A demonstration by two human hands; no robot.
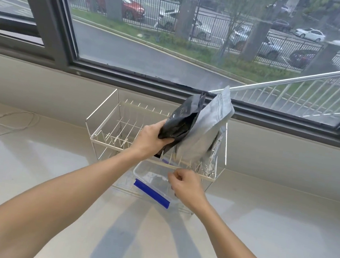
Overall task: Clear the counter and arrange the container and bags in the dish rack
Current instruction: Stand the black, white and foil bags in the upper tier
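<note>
Gripping black bag [179, 125] over dish rack [109, 125], left hand [152, 139] fingers curled round it; right hand [185, 186] fingers curled, pinch unclear.

So the dish rack [104, 133] sits on the counter [50, 189] right up against the wall under the window [175, 43]. Two bags stand in its upper tier at the right end, one bag [180, 125] left of the other bag [205, 133], touching. The container [150, 175] is below them, I think on the lower tier. A cable [9, 124] lies on the counter, well off to the left.
</note>
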